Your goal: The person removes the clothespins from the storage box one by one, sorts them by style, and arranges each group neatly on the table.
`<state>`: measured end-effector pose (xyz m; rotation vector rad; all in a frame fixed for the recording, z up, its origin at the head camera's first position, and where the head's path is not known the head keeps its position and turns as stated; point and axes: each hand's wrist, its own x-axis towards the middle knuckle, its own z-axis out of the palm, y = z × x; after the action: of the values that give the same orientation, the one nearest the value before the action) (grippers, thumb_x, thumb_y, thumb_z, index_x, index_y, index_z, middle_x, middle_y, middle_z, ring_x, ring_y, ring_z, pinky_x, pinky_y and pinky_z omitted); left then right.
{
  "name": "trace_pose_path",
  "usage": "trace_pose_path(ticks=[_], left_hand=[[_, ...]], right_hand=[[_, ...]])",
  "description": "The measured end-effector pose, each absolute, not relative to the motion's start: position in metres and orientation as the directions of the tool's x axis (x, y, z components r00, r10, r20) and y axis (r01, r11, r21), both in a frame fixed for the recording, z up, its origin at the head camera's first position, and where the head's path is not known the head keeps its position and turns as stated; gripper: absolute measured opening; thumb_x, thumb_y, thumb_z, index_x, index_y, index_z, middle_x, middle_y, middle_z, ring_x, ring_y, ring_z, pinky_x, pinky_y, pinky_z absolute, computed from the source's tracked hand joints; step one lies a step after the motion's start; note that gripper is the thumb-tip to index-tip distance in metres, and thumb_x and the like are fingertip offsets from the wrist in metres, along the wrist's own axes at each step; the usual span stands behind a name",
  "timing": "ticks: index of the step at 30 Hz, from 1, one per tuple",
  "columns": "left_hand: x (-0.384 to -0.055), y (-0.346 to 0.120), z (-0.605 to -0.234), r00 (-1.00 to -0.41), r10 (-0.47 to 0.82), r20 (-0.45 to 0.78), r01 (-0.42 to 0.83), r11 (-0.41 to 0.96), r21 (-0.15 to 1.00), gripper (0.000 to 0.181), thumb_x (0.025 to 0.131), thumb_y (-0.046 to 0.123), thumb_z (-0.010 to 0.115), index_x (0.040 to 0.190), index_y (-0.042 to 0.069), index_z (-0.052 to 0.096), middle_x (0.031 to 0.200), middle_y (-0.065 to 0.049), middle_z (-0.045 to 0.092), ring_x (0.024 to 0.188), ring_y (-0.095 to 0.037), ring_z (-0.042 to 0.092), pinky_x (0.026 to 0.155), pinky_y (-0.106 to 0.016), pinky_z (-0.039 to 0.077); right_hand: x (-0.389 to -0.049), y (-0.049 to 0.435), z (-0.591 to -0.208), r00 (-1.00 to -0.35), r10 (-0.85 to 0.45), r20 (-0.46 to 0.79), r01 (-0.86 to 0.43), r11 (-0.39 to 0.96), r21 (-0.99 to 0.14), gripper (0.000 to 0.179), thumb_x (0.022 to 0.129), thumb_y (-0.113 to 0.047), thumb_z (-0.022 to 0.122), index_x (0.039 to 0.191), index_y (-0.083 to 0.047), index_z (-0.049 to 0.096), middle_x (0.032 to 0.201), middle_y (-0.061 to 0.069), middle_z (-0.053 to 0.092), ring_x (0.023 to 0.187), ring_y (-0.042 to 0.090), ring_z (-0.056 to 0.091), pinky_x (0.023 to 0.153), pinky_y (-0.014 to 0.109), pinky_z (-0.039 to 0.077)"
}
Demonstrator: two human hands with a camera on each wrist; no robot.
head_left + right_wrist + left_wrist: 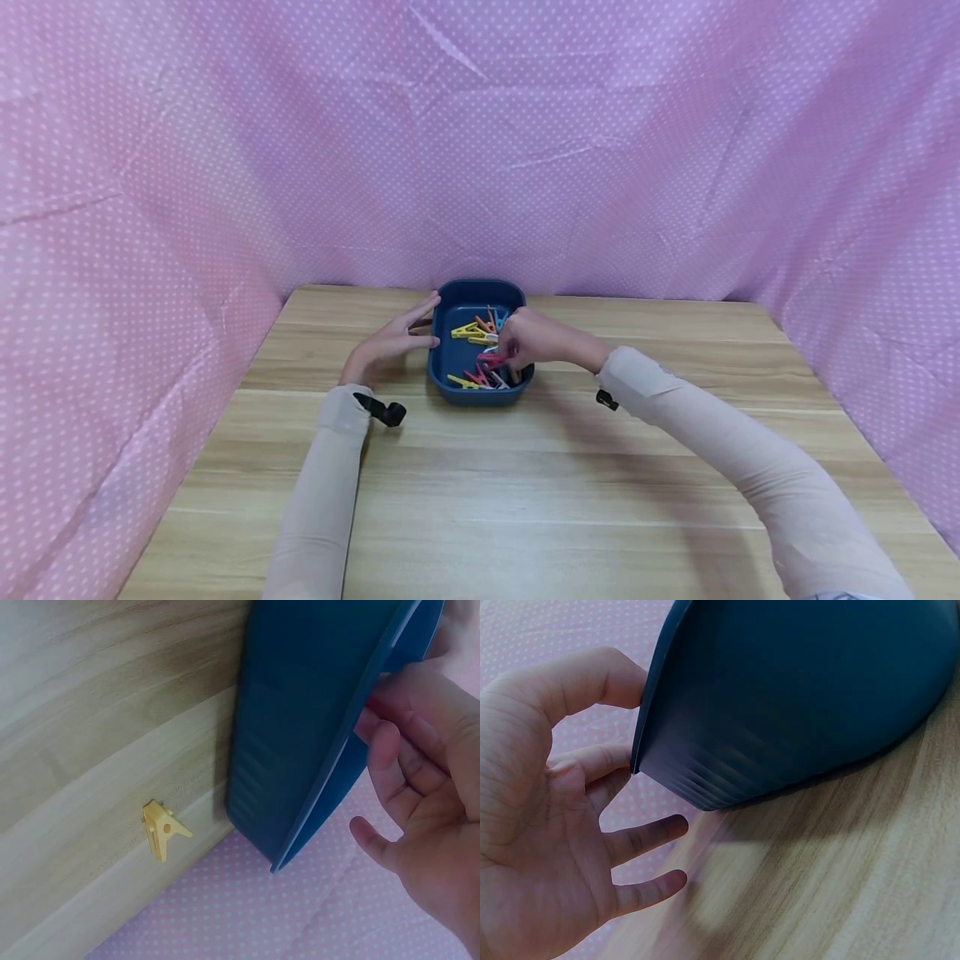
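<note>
A dark blue plastic basin sits at the back middle of the table, with several coloured clothespins inside. My left hand rests against its left side. In the left wrist view the thumb meets the rim, while the other fingers spread out fairly straight. Over the right rim, my right hand reaches in and pinches a red clothespin; only a sliver of red shows in the right wrist view. Yellow clothespins lie to the left of its fingers, and a blue one lies behind them.
One yellow clothespin lies on the wooden table outside the basin, seen in the right wrist view. A pink dotted curtain hangs behind the table and along both sides.
</note>
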<state>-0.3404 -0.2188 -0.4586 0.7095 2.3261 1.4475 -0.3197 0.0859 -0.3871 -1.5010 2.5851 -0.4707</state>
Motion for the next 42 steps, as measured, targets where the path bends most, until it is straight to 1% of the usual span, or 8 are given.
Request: trace_pose_path(ticks=[6, 12, 18, 24, 27, 32, 38, 42], left_hand=[[-0.341, -0.218, -0.456, -0.828, 0.561, 0.005, 0.264, 0.381, 0.886, 0.084, 0.1, 0.02, 0.064, 0.165, 0.017, 0.012, 0.174, 0.001, -0.002, 0.158, -0.033, 0.014, 0.127, -0.059, 0.017], [-0.34, -0.219, -0.456, -0.832, 0.555, 0.005, 0.256, 0.375, 0.891, 0.083, 0.101, 0.018, 0.064, 0.165, 0.018, 0.012, 0.174, 0.001, -0.002, 0.159, -0.033, 0.014, 0.127, -0.059, 0.016], [-0.34, -0.219, -0.457, -0.832, 0.554, -0.003, 0.244, 0.371, 0.896, 0.084, 0.1, 0.02, 0.065, 0.165, 0.018, 0.012, 0.174, 0.005, -0.001, 0.158, -0.034, 0.018, 0.127, -0.058, 0.019], [-0.34, -0.218, -0.457, -0.827, 0.562, -0.002, 0.24, 0.357, 0.902, 0.085, 0.1, 0.019, 0.065, 0.165, 0.018, 0.011, 0.174, 0.005, -0.001, 0.157, -0.036, 0.019, 0.126, -0.058, 0.021], [-0.34, -0.218, -0.457, -0.829, 0.56, -0.003, 0.238, 0.356, 0.904, 0.085, 0.1, 0.018, 0.065, 0.165, 0.018, 0.012, 0.174, 0.005, -0.001, 0.157, -0.036, 0.019, 0.126, -0.057, 0.021], [-0.34, -0.216, -0.458, -0.82, 0.573, 0.0, 0.246, 0.351, 0.903, 0.084, 0.1, 0.018, 0.065, 0.165, 0.017, 0.012, 0.174, 0.004, -0.001, 0.157, -0.037, 0.019, 0.126, -0.058, 0.02], [-0.339, -0.215, -0.456, -0.819, 0.573, -0.009, 0.243, 0.362, 0.9, 0.084, 0.1, 0.02, 0.065, 0.165, 0.018, 0.013, 0.174, 0.005, -0.001, 0.156, -0.037, 0.021, 0.126, -0.058, 0.02], [-0.338, -0.214, -0.454, -0.83, 0.557, -0.018, 0.234, 0.378, 0.896, 0.085, 0.099, 0.02, 0.066, 0.165, 0.018, 0.013, 0.174, 0.003, 0.0, 0.155, -0.037, 0.024, 0.126, -0.06, 0.02]], right_hand=[[-0.317, 0.089, -0.387, -0.496, -0.867, 0.058, -0.827, 0.451, -0.335, 0.016, 0.074, -0.001, 0.079, 0.065, -0.009, 0.07, 0.063, -0.004, 0.068, 0.058, 0.0, 0.051, 0.055, 0.016, 0.044], [-0.316, 0.093, -0.387, -0.519, -0.854, 0.035, -0.814, 0.482, -0.325, 0.014, 0.073, 0.0, 0.078, 0.066, -0.01, 0.071, 0.061, -0.005, 0.065, 0.056, -0.001, 0.047, 0.058, 0.018, 0.04], [-0.314, 0.095, -0.389, -0.548, -0.835, 0.045, -0.797, 0.506, -0.329, 0.012, 0.078, 0.0, 0.078, 0.07, -0.008, 0.072, 0.066, -0.002, 0.068, 0.06, 0.002, 0.051, 0.058, 0.019, 0.044], [-0.315, 0.096, -0.389, -0.561, -0.825, 0.06, -0.782, 0.506, -0.363, 0.011, 0.079, 0.002, 0.077, 0.082, -0.008, 0.075, 0.076, 0.002, 0.073, 0.064, 0.005, 0.057, 0.06, 0.019, 0.047], [-0.314, 0.096, -0.391, -0.548, -0.835, 0.059, -0.792, 0.495, -0.357, 0.011, 0.08, 0.001, 0.078, 0.086, -0.007, 0.078, 0.082, 0.004, 0.077, 0.065, 0.007, 0.059, 0.059, 0.019, 0.047], [-0.312, 0.093, -0.396, -0.502, -0.86, 0.09, -0.832, 0.452, -0.322, 0.01, 0.078, 0.002, 0.079, 0.084, -0.006, 0.081, 0.082, 0.003, 0.079, 0.064, 0.004, 0.057, 0.057, 0.018, 0.045], [-0.305, 0.089, -0.395, -0.481, -0.872, 0.095, -0.827, 0.414, -0.381, 0.015, 0.072, 0.008, 0.076, 0.08, -0.004, 0.081, 0.079, 0.004, 0.078, 0.062, 0.004, 0.055, 0.056, 0.017, 0.044], [-0.304, 0.089, -0.395, -0.452, -0.883, 0.126, -0.846, 0.379, -0.375, 0.015, 0.069, 0.008, 0.075, 0.078, -0.003, 0.079, 0.076, 0.005, 0.076, 0.063, 0.005, 0.057, 0.057, 0.017, 0.045]])
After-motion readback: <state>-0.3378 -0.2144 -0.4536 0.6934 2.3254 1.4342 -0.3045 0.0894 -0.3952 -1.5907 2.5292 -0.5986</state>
